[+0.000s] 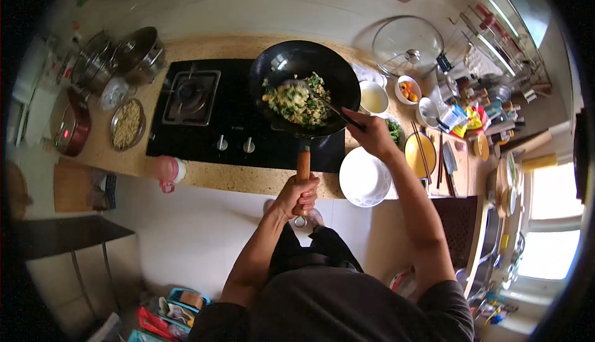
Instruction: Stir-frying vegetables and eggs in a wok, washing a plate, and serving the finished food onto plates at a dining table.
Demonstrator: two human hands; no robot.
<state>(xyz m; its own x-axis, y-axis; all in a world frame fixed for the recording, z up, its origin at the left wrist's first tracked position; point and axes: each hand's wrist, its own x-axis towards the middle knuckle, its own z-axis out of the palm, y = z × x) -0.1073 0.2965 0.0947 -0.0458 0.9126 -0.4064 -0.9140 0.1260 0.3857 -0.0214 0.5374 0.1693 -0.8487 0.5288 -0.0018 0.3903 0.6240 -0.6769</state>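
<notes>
My left hand [300,195] is closed around the wooden handle [303,163] of a black wok [279,61] on the right side of the gas hob. In my right hand [372,133] is the dark handle of a metal cooking utensil [331,106]; its far end reaches into the food. Chopped greens mixed with yellowish pieces [300,100] lie in the wok, blurred at the left part. Just right of my right hand's wrist is a bowl of chopped greens [393,131], partly covered by it. An empty white patterned bowl [365,176] stands below that hand at the counter's edge.
The left burner [190,96] is bare. A glass lid [404,47] leans at the back wall. Right are a bowl of pale liquid [373,98], tomatoes [408,92], a yellow bowl [419,154], chopsticks and a knife [450,161]. Left are a pink-lidded jar [168,170] and metal pots [137,56].
</notes>
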